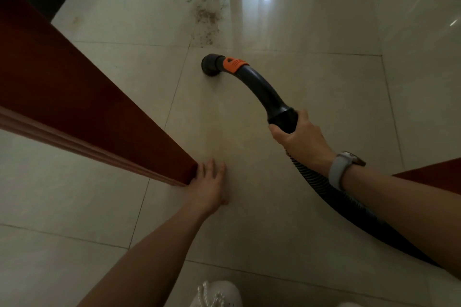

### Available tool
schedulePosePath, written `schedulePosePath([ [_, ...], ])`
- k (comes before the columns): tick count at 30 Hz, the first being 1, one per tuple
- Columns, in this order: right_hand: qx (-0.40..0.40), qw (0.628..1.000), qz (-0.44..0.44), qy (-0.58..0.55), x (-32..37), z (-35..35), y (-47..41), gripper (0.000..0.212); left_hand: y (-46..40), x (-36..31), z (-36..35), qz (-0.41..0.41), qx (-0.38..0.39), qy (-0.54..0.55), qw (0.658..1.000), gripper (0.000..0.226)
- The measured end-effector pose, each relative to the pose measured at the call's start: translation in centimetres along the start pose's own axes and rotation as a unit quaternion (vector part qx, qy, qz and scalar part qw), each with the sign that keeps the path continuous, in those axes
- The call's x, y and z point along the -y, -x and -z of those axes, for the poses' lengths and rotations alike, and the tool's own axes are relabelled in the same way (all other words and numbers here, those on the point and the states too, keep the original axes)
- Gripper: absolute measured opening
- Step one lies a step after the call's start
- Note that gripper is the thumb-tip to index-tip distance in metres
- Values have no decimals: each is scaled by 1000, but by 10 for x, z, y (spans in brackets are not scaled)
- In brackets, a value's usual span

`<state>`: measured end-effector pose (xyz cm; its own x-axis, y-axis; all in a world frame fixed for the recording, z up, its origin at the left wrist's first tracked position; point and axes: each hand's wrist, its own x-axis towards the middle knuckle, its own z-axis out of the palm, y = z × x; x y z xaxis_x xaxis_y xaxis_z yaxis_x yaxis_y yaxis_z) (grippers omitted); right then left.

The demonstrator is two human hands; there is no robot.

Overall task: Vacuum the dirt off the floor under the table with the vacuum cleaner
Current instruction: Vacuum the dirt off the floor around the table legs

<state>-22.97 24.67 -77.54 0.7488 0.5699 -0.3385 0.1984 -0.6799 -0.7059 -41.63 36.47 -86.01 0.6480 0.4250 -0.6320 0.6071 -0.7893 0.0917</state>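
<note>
Crouching low, the person keeps the right hand (296, 137) wrapped around the black curved plastic vacuum handle (264, 90), grip clamped at the collar where the ribbed black hose (331, 192) joins, prob. because that spot gives the most steering over the tip. The round black nozzle (211, 65) w/ orange clip (233, 64) sits on or just above the glossy cream floor tiles (311, 77); can't tell which. It points toward the brown speckled dirt trail (208, 17), which lies just beyond the nozzle, not yet reached.

The left hand (209, 183) is on the near side of the nozzle, fingers spread and holding nothing, palm down on the tile, touching the end of the reddish-brown wooden worktop edge (82, 97), likely a brace for balance while leaning in.

The hose trails back under the right forearm, away from the nozzle, leaving slack to push fwd. A white shoe (217, 294) shows nearest the camera. Most of the dirt appears uncollected.
</note>
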Motion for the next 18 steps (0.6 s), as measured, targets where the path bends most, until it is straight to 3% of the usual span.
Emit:
schedulePosePath([
  [7,-40,996,-43,-64,24,-6,-33,57,-3,0,-1,3,-1,-11,1000,99],
  [18,48,998,-14,-44,76,-29,-62,68,-1,-2,2,-10,-14,-53,998,97],
])
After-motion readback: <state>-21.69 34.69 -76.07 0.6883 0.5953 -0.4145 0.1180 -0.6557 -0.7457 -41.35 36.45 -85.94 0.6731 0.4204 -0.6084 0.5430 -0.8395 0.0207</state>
